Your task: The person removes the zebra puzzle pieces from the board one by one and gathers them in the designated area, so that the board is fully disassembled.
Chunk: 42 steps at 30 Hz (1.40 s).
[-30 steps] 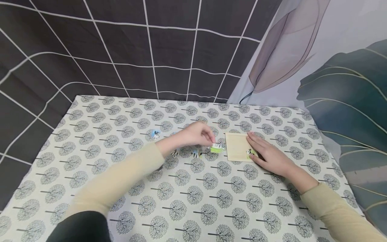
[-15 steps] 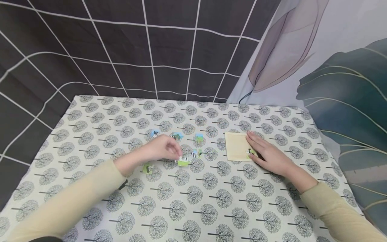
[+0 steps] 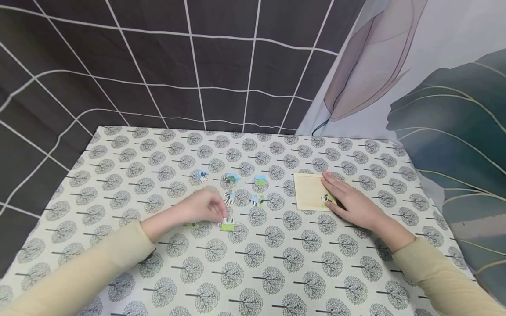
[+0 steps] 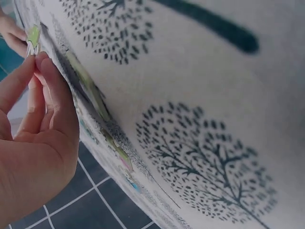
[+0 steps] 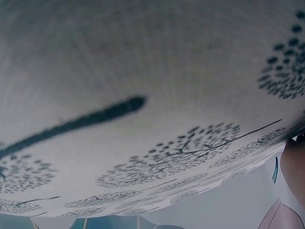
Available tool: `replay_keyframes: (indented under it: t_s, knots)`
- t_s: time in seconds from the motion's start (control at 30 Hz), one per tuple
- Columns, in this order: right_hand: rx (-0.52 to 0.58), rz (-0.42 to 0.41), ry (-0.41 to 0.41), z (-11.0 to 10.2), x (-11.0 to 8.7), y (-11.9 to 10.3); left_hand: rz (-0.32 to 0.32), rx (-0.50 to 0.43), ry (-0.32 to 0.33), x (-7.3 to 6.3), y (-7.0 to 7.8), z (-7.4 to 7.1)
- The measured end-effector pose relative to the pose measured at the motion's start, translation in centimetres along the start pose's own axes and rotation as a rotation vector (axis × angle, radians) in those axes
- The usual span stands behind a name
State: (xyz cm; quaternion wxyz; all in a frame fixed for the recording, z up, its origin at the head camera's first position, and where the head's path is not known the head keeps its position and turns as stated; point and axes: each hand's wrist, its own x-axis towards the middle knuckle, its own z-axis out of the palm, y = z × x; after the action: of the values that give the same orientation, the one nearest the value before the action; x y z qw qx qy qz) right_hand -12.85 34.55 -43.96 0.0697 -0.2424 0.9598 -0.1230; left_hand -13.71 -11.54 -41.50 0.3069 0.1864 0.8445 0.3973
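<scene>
My left hand pinches a green-and-white puzzle piece between thumb and fingertips, low over the patterned cloth. In the left wrist view the same puzzle piece sticks up from the fingertips of the left hand. My right hand rests with fingers extended on the right side of a pale wooden puzzle tray. A panda puzzle piece lies in the tray's lower right corner, partly under the thumb. Only a sliver of the right hand shows in the right wrist view.
Loose animal puzzle pieces lie around the left hand: a blue one, a green-blue one, a green one, a striped one and another. One green piece is mostly hidden. A dark grid curtain hangs behind.
My left hand has moved left and toward the body, away from the tray, carrying the green-and-white puzzle piece to beside the loose pieces. The right hand and the tray stay in place.
</scene>
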Motion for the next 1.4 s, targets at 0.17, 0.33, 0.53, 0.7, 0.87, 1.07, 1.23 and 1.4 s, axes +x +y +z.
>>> replay_keyframes:
  t_s: [0.17, 0.33, 0.53, 0.7, 0.87, 1.07, 1.23, 1.4]
  knots:
    - [-0.009, -0.003, -0.002, 0.2, 0.1, 0.1, 0.008, 0.064, 0.017, 0.1, -0.2, 0.3]
    - [-0.009, -0.007, 0.004, 0.2, 0.1, 0.3, 0.019, 0.1, 0.023, 0.0, -0.2, 0.4]
    - [-0.012, -0.017, 0.011, 0.3, 0.0, 0.3, 0.021, 0.115, 0.015, 0.0, -0.1, 0.3]
    - [-0.018, -0.036, 0.023, 0.3, 0.1, 0.4, 0.019, 0.164, 0.036, -0.2, -0.1, 0.0]
    - [-0.014, -0.048, 0.028, 0.3, 0.0, 0.4, 0.047, 0.205, 0.061, -0.1, 0.0, -0.4]
    - [-0.01, -0.063, 0.035, 0.2, 0.0, 0.4, 0.106, 0.226, 0.071, 1.0, 1.2, -0.5]
    - [-0.013, -0.076, 0.05, 0.3, 0.0, 0.5, 0.156, 0.248, 0.048, 2.4, 3.0, -0.1]
    - [-0.015, -0.081, 0.078, 0.4, -0.3, 0.8, 0.203, 0.274, 0.02, 4.4, 5.3, 0.5]
